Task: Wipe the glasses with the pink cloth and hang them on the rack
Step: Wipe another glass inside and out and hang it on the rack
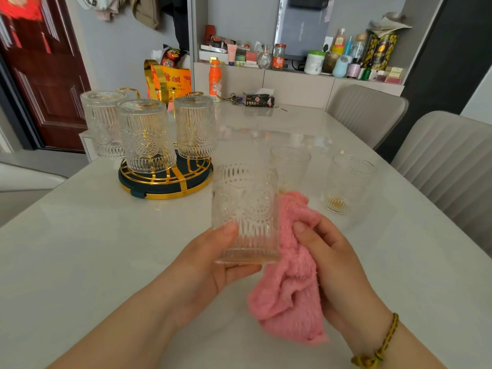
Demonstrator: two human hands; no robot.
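Gripping glass (245, 214) in left hand (202, 265), pink cloth (290, 296) in right hand (335, 267), over glossy white table (80, 249).

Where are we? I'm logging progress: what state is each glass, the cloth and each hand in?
Held glass: upright, gripped by left hand.
Pink cloth: bunched, gripped by right hand, beside held glass.
Rack: three glasses hung upside down.
Middle table glass: upright, untouched.
Right table glass: upright, untouched.
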